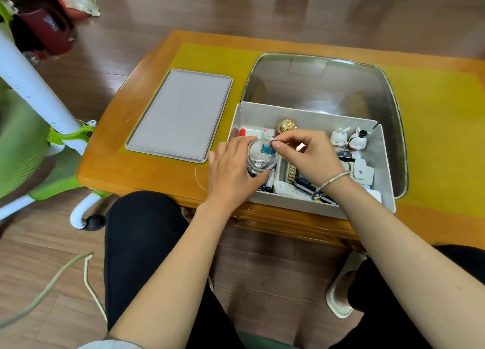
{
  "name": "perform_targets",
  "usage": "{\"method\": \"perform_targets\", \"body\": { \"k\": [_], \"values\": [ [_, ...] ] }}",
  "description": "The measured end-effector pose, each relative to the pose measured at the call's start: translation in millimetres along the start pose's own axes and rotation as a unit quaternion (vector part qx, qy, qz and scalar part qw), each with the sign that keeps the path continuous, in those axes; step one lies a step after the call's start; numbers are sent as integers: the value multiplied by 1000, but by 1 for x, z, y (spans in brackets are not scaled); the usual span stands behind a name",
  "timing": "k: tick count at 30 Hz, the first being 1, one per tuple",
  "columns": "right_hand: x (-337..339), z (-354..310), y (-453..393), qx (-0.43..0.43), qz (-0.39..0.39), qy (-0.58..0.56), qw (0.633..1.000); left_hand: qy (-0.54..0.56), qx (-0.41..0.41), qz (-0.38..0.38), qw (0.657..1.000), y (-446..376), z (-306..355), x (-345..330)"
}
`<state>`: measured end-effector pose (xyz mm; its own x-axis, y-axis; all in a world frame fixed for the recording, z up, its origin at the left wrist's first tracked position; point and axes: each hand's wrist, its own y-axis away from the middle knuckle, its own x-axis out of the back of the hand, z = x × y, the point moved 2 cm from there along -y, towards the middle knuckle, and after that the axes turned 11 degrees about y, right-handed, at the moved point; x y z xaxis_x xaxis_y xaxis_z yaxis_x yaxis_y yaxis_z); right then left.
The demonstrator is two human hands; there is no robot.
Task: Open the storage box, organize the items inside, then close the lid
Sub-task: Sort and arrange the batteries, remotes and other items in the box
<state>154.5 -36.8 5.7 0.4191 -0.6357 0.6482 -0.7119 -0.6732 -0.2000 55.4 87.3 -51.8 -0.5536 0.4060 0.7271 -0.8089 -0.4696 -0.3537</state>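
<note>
A wooden table (112,165) with a yellow mat (433,128) across its top carries everything. Toward its far right side stands a large clear tub (328,86) with rounded corners, and tucked into the tub's near end is the white storage box (383,165), open at the top and crowded with small things. Its grey lid (181,115) lies flat on the mat to the left of the box, well apart from both hands.

Inside the box, two white rabbit figurines (347,139) stand against the far right wall, a gold ornament (286,125) stands at the middle of the far wall, and a red-and-white packet (252,133) lies in the far left corner; its print is too small to read. A battery (270,179) lies near the front.

The left hand (231,173) curls round a small clear glass jar (259,157) over the box's left end, gripping it from the side. Printing shows on the jar's base but cannot be made out. Blue clips (266,149) sit inside the jar. The right hand (307,154), a silver bracelet (330,182) at its wrist, is over the box's middle, its thumb and forefinger pinching a thin wire piece (273,142) right at the jar's rim.
</note>
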Motion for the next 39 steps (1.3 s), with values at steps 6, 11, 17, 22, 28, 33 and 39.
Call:
{"method": "perform_targets", "body": {
  "k": [6, 11, 17, 22, 28, 33, 39],
  "values": [
    [-7, 6, -16, -39, 35, 14, 999, 105, 76, 59, 990, -3, -15, 8],
    [-39, 21, -28, -56, -129, 158, 977, 306, 204, 153, 917, -5, -45, 30],
    [-80, 13, -44, 28, -243, 287, 926, 295, 168, 222, 914, -1, -53, 44],
    [-85, 18, -49, 21, -283, 354, 891, 306, 169, 194, 917, 1, -52, 41],
    [-61, 30, -57, -60, -105, 300, 946, 322, 185, 203, 906, 8, -50, 34],
    [-60, 29, -51, 44, -121, 357, 925, 339, 192, 196, 900, 10, -47, 31],
    [-94, 13, -40, 87, -322, 283, 899, 358, 182, 188, 896, 10, -41, 28]
  ]
}}
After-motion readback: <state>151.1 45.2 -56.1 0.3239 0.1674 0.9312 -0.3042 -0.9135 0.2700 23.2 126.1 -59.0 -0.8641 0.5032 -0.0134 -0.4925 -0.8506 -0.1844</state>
